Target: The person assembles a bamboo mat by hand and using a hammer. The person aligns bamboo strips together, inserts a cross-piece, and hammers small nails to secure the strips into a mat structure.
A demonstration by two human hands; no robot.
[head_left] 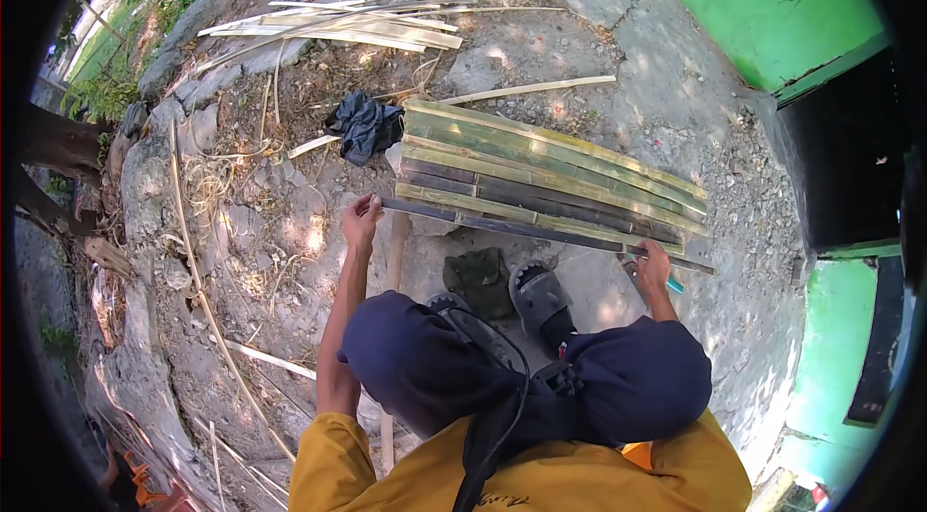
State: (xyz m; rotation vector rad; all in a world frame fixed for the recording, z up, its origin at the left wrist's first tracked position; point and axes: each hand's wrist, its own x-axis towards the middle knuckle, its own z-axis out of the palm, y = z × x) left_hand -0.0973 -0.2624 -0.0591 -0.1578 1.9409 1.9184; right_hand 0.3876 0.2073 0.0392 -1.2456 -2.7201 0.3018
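A long dark bamboo strip (526,231) lies across in front of me, along the near edge of a row of split bamboo slats (550,153), some green and some dark. My left hand (363,219) pinches the strip's left end. Near its right end, my right hand (653,267) is closed around the strip. A teal-handled tool (674,286) sticks out under the right hand; its working end is hidden. Left of the slats lies a crumpled black cloth or bag (363,129). A dark green folded cloth (479,282) rests on the ground by my feet.
A pile of pale split bamboo strips (338,27) lies at the far left. One long curved strip (198,271) runs along the left side. My sandalled foot (541,304) is close to the slats. A green wall (763,0) rises at the right.
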